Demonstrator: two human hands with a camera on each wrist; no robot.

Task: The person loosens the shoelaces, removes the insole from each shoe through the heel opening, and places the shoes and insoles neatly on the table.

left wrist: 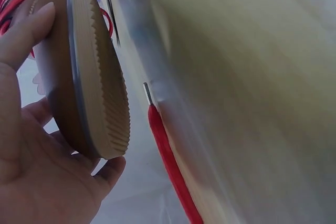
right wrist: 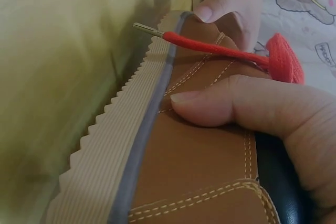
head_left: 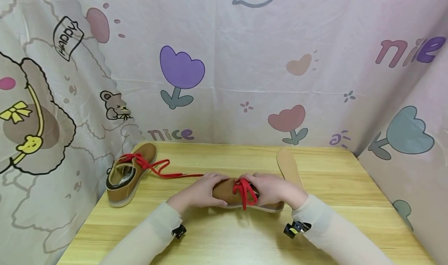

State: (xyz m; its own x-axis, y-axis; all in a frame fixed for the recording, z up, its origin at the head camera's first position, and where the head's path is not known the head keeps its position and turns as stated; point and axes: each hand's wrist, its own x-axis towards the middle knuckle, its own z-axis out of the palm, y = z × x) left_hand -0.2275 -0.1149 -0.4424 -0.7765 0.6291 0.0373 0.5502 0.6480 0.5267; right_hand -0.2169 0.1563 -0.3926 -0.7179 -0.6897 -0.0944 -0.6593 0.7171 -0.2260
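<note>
Both hands hold a brown shoe [head_left: 224, 193] with red laces, its toe to the left, close over the table. My left hand [head_left: 200, 190] grips the toe end, thumb along the near side and fingers round the far side. Nearer the heel, my right hand [head_left: 271, 190] clasps the shoe by the ankle opening. Its thumb [right wrist: 210, 103] presses the stitched brown upper in the right wrist view. Red laces [head_left: 245, 191] hang in a bow over the near side. The ridged tan sole [left wrist: 107, 93] shows in the left wrist view.
A matching brown shoe [head_left: 120, 195] stands at the table's left edge. One red lace [head_left: 171, 175] from it trails right, toward my left hand. A tan insole [head_left: 288, 165] lies behind my right hand. Printed curtains [head_left: 231, 74] hang along the back and sides of the wooden table [head_left: 224, 241].
</note>
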